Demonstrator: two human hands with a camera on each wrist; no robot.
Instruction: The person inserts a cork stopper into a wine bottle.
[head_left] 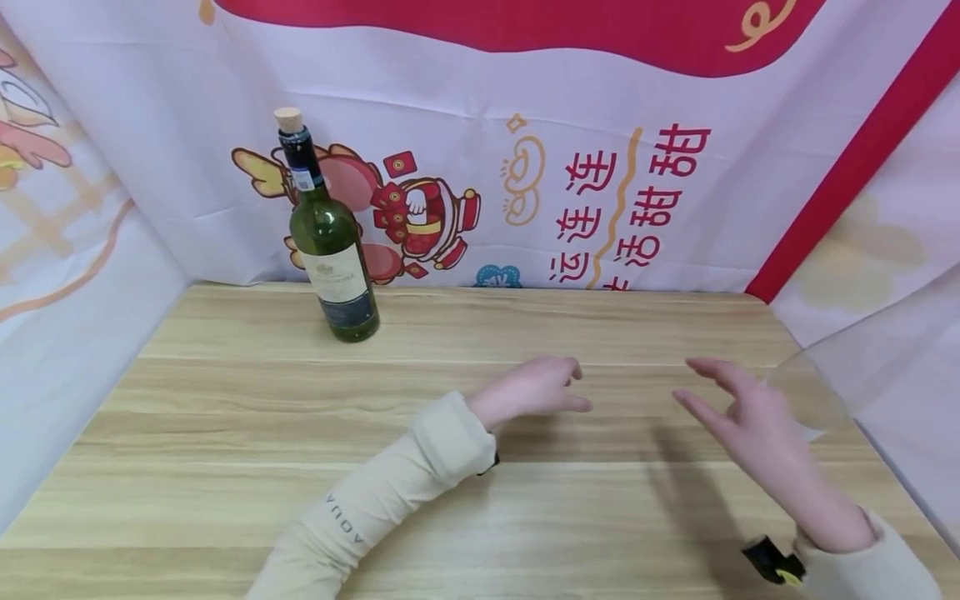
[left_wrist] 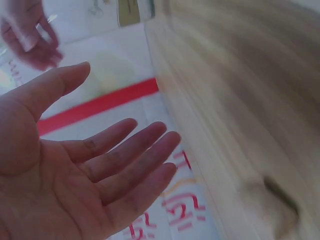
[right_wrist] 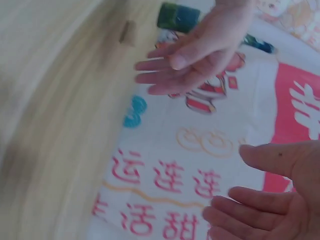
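Note:
My left hand [head_left: 534, 387] hovers over the middle of the wooden table, fingers relaxed and spread from the thumb, holding nothing. In the left wrist view its palm [left_wrist: 60, 185] shows bare. Across a gap to the right, my right hand [head_left: 765, 429] is held over the table with thumb and fingers apart, also holding nothing. The two hands roughly face each other. A green wine bottle [head_left: 333, 258] with a cork [head_left: 288, 119] in its neck stands upright at the back left, well away from both hands. In the right wrist view, my left hand partly covers the bottle [right_wrist: 178, 18].
The wood-grain table [head_left: 225, 433] runs back to a printed cloth [head_left: 442, 92] hung as a wall, with red lettering and cartoon figures. More cloth hangs on both sides. A translucent sheet-like shape [head_left: 885, 358] shows behind my right hand, toward the right edge.

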